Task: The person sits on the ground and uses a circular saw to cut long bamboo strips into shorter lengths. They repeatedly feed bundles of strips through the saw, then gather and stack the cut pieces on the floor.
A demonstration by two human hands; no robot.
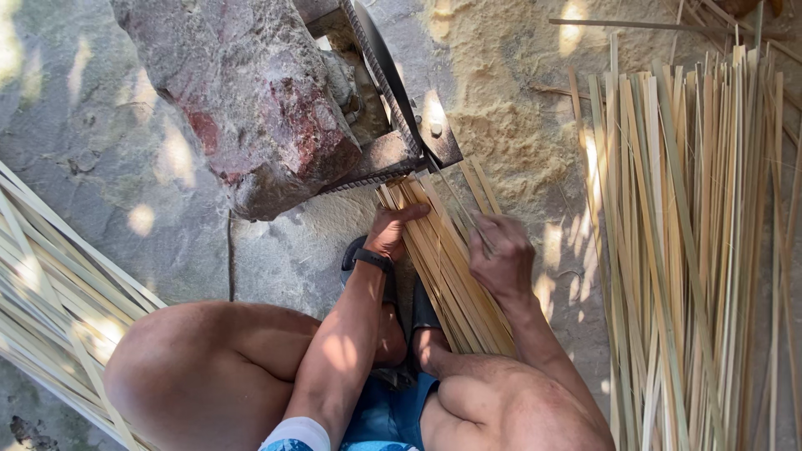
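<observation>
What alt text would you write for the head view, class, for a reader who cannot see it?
A crouching person's left hand presses a bundle of bamboo strips on stone ground while the right hand draws one thin strip toward a metal blade fixture beside a large rock. More strips lie in piles at the left and right.

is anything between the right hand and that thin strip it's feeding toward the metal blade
Nothing visible. The right hand already pinches the thin strip, which runs clear up to the metal blade. The left hand rests beside it on the strip bundle.
</observation>
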